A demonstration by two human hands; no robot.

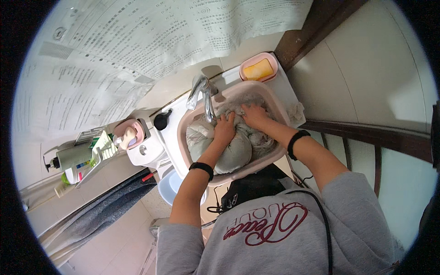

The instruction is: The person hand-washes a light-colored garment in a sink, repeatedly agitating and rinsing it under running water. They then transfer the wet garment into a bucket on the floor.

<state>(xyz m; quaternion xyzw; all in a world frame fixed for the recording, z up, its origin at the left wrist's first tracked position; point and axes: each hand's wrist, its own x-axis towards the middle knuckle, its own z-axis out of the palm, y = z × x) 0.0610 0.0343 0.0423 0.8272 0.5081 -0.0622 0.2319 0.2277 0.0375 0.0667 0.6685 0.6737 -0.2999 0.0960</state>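
A pink plastic basin (183,137) sits over the sink, holding soaked pale cloth (235,154) in grey, sudsy water (249,98). Part of the cloth bulges up in a rounded, puffed lump towards me. My left hand (225,130) lies on top of the cloth near the middle, its fingers bent into the folds. To its right, my right hand (254,115) presses into wet fabric beside the foam, fingertips partly hidden. Whether either hand grips the fabric is unclear. The chrome faucet (206,98) reaches over the basin's back rim, close to my left hand.
A pink soap dish (276,65) with a yellow sponge (258,69) stands on the white sink ledge (227,79). A black drain stopper (161,120) lies left, a crumpled cloth (295,113) right. Beneath is a blue bucket (165,187). Printed sheets (154,37) hang above the faucet.
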